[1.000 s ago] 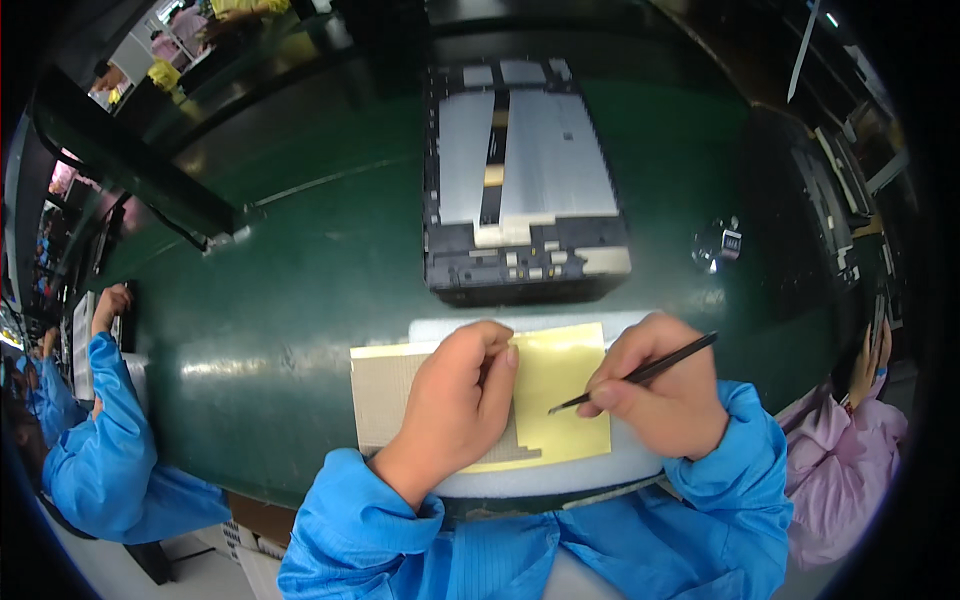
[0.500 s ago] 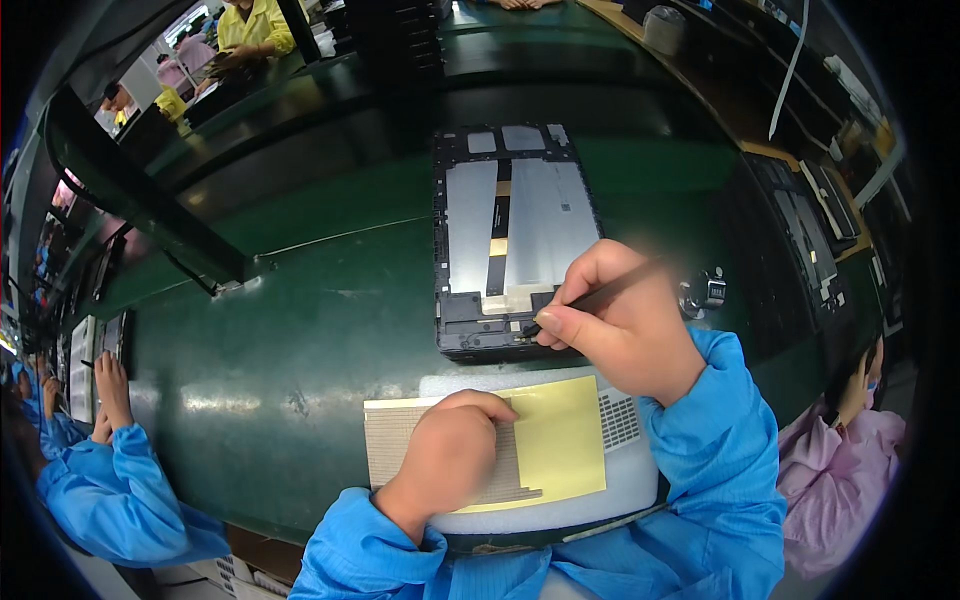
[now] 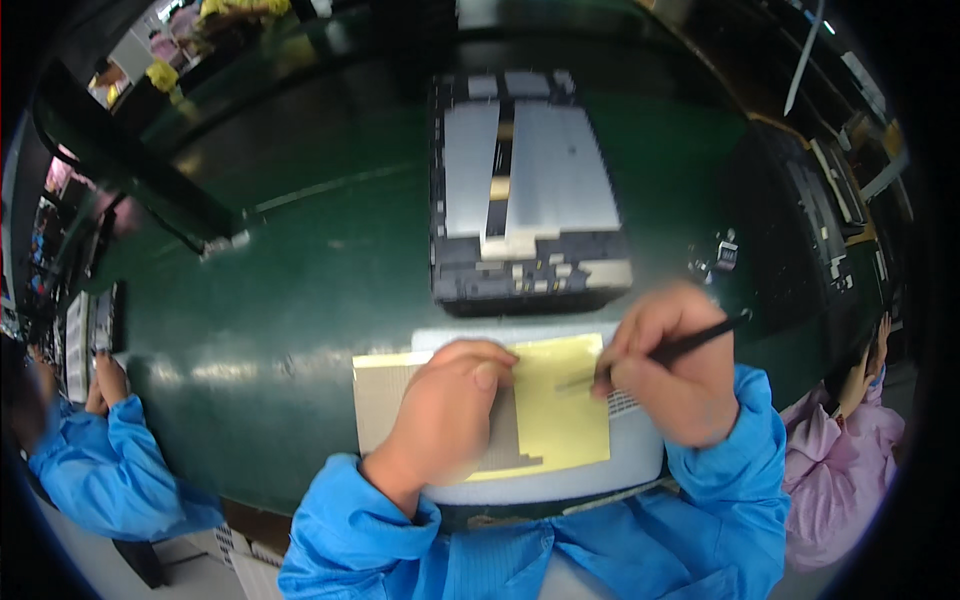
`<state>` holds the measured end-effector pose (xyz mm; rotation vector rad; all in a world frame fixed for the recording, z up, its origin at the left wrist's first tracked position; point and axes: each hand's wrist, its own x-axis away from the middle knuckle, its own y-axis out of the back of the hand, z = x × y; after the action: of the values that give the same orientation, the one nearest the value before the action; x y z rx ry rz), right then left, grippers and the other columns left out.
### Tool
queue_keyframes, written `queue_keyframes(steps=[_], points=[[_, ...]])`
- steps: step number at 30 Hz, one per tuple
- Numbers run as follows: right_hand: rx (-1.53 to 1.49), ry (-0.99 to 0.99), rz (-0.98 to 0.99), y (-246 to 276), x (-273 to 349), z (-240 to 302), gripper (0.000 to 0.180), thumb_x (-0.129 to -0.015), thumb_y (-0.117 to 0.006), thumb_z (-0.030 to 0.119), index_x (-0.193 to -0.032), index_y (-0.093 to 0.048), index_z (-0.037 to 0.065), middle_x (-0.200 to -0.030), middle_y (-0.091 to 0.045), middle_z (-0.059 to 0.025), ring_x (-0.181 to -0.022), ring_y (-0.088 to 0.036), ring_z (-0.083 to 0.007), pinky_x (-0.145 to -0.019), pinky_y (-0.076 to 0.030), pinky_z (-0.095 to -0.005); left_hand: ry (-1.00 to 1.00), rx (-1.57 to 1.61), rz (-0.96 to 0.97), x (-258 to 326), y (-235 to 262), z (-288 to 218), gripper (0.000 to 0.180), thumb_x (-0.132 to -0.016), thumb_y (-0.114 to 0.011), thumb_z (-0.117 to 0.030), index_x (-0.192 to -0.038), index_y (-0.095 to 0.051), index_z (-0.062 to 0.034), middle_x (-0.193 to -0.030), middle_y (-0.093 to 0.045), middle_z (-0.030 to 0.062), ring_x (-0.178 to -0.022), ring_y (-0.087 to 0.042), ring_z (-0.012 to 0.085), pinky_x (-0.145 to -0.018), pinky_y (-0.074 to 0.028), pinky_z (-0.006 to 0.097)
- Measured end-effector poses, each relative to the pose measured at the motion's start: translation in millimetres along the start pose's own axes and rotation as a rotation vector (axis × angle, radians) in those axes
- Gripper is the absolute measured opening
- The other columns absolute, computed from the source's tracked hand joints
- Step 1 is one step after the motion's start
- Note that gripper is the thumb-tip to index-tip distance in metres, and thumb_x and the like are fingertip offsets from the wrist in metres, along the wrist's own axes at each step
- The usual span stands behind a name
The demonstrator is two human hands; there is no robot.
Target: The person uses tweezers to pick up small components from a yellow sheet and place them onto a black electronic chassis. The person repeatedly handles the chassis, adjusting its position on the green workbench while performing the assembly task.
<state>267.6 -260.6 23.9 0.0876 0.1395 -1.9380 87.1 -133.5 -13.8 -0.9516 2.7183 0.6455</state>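
Note:
My left hand (image 3: pixel 445 415) lies on a yellow backing sheet (image 3: pixel 565 430) with rows of small grey-brown stickers, holding it with curled fingers. Its thumb and index fingertip are at the border between the stickers and the bare yellow part. In my right hand (image 3: pixel 680 365) are dark tweezers (image 3: pixel 690 340), their blurred tips over the bare yellow part. Whether the tips carry a sticker cannot be made out. Under the sheet lies a white foam pad (image 3: pixel 635 465). Beyond it sits a black-framed device panel (image 3: pixel 540 180) with silver plates and a dark ribbon cable.
Small metal parts (image 3: pixel 725 252) lie on the green table (image 3: pixel 300 290) to the right of the panel. Farther right are more dark panels (image 3: pixel 815 215). A dark post (image 3: pixel 130 165) stands at left. Co-workers in blue (image 3: pixel 120 460) and pink (image 3: pixel 835 450) sit at either side.
My right hand has drawn back with the tweezers from the panel's near edge to above the yellow sheet. My left thumb now shows beside the index finger. The whole view has shifted.

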Motion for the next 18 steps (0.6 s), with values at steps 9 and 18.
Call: queue_keyframes(steps=[9, 18], points=[[0.128, -0.347, 0.192, -6.7, 43.3, -25.8, 0.018, -0.083, -0.071, 0.011, -0.087, -0.055, 0.003, -0.079, -0.056, -0.0064, -0.073, -0.053, -0.0136, -0.064, -0.044, -0.0275, 0.009, -0.067, -0.001, 2.1, -4.9, -0.2, 0.036, -0.101, -0.039, -0.019, -0.093, -0.063, 0.0072, -0.104, -0.062, 0.0184, -0.090, -0.060, 0.0250, -0.082, -0.048, 0.033], [0.227, -0.249, 0.241, -10.0, 42.0, -25.9, 0.018, -0.081, -0.073, 0.007, -0.087, -0.056, 0.002, -0.080, -0.061, -0.0065, -0.073, -0.058, -0.0138, -0.065, -0.046, -0.0273, 0.017, -0.044, -0.017, 2.0, -6.9, -1.2, 0.025, -0.097, -0.048, -0.013, -0.092, -0.064, 0.0064, -0.099, -0.064, 0.0198, -0.092, -0.061, 0.0316, -0.083, -0.049, 0.036]])
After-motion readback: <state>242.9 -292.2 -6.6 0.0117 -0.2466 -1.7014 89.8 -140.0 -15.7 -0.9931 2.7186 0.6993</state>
